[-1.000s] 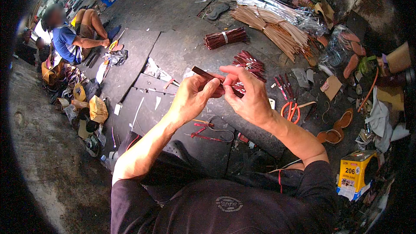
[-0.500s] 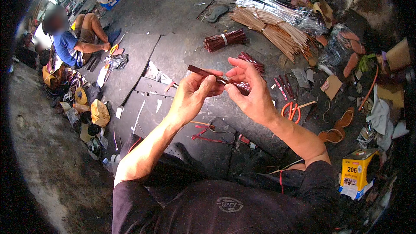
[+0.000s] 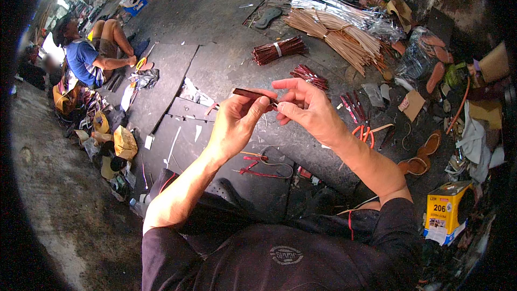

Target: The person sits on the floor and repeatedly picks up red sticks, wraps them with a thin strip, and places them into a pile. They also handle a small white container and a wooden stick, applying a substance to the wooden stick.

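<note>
Both hands are raised over a dark rubber sheet (image 3: 215, 70) on the floor. My left hand (image 3: 237, 121) pinches a thin dark red-brown strip (image 3: 249, 93) that sticks out to the left. My right hand (image 3: 304, 109) grips the strip's other end with thumb and fingers, the index finger stretched out. Past my hands lie a tied bundle of red-brown strips (image 3: 278, 49) and a smaller loose bunch (image 3: 309, 76).
A pile of tan strips (image 3: 339, 35) lies at the back. Orange-handled scissors (image 3: 365, 129), sandal soles (image 3: 425, 156) and a yellow tin (image 3: 447, 211) sit at my right. Red scraps (image 3: 258, 164) lie near my knees. Another person (image 3: 89, 56) sits far left among bags.
My hands have shifted slightly and the strip has been pulled further left through my fingers, so more of it sticks out past my left hand.
</note>
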Tool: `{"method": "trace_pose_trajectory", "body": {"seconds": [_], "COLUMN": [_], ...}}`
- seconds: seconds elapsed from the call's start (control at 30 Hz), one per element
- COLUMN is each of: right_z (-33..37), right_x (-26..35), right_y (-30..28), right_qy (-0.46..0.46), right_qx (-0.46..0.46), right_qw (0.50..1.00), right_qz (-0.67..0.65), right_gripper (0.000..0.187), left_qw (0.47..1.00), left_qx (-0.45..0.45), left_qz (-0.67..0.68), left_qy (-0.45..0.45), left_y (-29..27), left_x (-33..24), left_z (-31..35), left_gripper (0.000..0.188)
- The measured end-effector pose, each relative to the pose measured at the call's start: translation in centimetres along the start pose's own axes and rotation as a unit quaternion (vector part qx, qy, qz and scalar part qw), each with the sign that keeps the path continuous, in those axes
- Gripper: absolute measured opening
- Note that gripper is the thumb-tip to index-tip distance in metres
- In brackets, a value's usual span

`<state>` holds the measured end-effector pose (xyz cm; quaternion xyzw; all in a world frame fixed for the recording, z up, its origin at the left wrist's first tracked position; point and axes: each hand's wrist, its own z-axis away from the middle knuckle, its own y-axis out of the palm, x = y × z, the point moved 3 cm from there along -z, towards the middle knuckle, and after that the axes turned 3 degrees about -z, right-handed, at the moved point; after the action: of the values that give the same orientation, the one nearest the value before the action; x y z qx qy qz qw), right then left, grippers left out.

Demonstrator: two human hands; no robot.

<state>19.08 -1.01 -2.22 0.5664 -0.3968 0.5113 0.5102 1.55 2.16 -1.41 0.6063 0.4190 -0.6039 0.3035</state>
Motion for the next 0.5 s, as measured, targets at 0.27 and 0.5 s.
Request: {"method": "trace_pose_trajectory", "body": {"seconds": [0.27, 0.5], "right_z": [-0.14, -0.11], "right_x": [-0.44, -0.23], "right_y": [0.04, -0.17], "right_qy": [-0.069, -0.071], "right_qx": [-0.019, -0.024], "right_qw": [0.993, 0.992], "right_qz": [0.095, 0.106], "right_gripper": [0.044, 0.044], "left_qw": [1.000, 0.995], "left_qx": [-0.003, 0.052], "left_qz": [-0.016, -0.021], "left_qy": [-0.009, -0.084], "left_y": [0.49, -0.17], "left_x": [-0.25, -0.06], "left_z": [0.22, -0.09], "left_gripper": [0.023, 0.033]}}
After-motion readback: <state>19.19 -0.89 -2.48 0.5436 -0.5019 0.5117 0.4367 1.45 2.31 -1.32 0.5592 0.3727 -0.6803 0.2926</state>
